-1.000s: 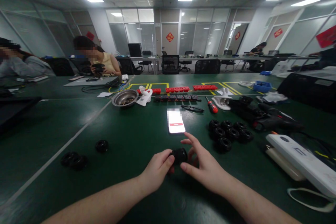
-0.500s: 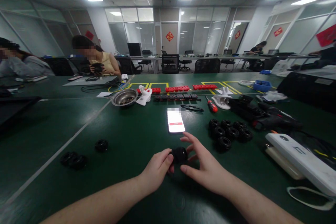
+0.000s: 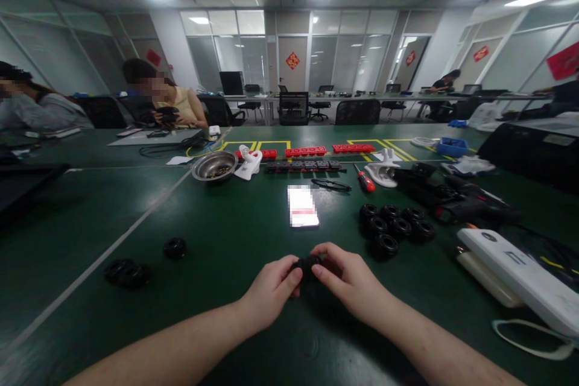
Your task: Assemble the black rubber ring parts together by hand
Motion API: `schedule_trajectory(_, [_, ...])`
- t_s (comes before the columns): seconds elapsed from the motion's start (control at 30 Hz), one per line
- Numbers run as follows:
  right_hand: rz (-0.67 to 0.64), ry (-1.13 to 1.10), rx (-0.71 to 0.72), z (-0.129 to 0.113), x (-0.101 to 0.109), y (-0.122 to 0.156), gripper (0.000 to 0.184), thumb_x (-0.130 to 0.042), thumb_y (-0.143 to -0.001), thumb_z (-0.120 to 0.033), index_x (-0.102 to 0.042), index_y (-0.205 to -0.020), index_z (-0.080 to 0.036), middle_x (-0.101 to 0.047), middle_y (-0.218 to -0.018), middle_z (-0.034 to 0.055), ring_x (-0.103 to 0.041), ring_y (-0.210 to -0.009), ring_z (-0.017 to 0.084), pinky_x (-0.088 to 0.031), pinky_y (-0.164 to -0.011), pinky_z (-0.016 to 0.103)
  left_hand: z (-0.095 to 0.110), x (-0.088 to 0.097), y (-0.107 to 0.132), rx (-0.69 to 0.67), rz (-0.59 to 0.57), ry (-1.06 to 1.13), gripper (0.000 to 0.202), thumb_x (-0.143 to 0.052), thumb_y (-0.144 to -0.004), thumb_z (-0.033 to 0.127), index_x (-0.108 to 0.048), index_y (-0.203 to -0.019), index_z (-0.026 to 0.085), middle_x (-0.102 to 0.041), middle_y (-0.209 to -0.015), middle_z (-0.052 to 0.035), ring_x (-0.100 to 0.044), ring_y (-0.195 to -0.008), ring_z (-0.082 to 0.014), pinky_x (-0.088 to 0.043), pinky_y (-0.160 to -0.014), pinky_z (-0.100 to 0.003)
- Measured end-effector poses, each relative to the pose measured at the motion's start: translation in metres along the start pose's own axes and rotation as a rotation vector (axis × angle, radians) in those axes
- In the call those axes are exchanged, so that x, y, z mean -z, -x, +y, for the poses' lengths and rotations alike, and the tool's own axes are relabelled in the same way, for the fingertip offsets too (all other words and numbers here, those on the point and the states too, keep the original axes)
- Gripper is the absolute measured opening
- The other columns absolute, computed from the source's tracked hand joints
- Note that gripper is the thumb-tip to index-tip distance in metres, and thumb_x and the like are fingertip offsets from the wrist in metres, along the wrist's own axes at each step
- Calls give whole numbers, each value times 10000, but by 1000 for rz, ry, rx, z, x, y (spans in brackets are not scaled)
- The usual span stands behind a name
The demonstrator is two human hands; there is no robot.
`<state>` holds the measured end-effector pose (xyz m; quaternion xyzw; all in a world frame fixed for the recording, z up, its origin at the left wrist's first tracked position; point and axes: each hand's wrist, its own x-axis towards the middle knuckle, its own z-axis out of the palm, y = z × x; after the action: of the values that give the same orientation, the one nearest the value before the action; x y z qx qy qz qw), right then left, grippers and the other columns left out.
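Well, the person's two hands come together just on the near side of the phone (image 3: 302,206), which lies on the green table (image 3: 217,223). The left hand (image 3: 274,286) pinches a small black piece (image 3: 311,266) between thumb and fingers, and the right hand (image 3: 355,274) is closed on its other end; I can't make out its whole shape behind those fingers. Right of the phone, as the person sees it, sits a cluster of black tyres (image 3: 400,228); three more tyres (image 3: 174,248) lie well off to its left. Beyond the phone I see a long black strip (image 3: 303,167), a metal bowl (image 3: 201,176) further left, and a screwdriver (image 3: 367,183) to the right.
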<state>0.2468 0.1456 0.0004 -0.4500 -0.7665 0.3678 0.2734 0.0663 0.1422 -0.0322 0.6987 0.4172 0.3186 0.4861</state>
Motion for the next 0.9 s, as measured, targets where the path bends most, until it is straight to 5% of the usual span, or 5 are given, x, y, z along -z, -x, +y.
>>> schedule_trajectory(0.23, [26, 9, 159, 5, -7, 5, 541, -583, -689, -124, -390, -1184, -225, -503, -1134, 60, -494, -991, 184, -388, -879, 346, 0, -3, -1, -5, 23, 207, 401, -432, -793, 482, -468, -988, 133, -509, -712, -5, -483, -580, -113, -391, -528, -225])
schedule_trajectory(0.37, [71, -53, 37, 6, -8, 3, 466, -521, -783, -286, -359, -1212, -202, -551, -1035, 68, -541, -874, 177, -442, -762, 324, 4, -4, 2, -7, 24, 192, 342, -461, -793, 438, -475, -975, 148, -516, -768, -14, -490, -618, -118, -407, -549, -231])
schedule_trajectory(0.53, [-56, -79, -95, 7, -6, -4, 253, -396, -856, -339, -566, -815, -156, -573, -644, 9, -531, -575, 129, -410, -520, 233, 1, -5, 2, 12, 10, 205, 324, -455, -808, 403, -458, -1005, 145, -527, -769, -19, -506, -651, -131, -420, -585, -251])
schedule_trajectory(0.67, [22, 21, -18, 6, -7, -2, 125, -542, -770, -256, -556, -863, -174, -579, -732, 8, -530, -662, 140, -417, -594, 247, 2, -3, 0, 4, 11, 126, 340, -484, -800, 379, -446, -1063, 167, -541, -914, -49, -520, -802, -168, -423, -699, -290])
schedule_trajectory(0.9, [70, -26, 8, 6, -8, 3, 494, -625, -701, -291, -392, -1127, -200, -523, -997, 48, -522, -783, 155, -435, -653, 269, 8, -1, 1, -7, 39, 101, 263, -518, -784, 338, -467, -983, 173, -540, -890, -25, -513, -826, -177, -403, -725, -291])
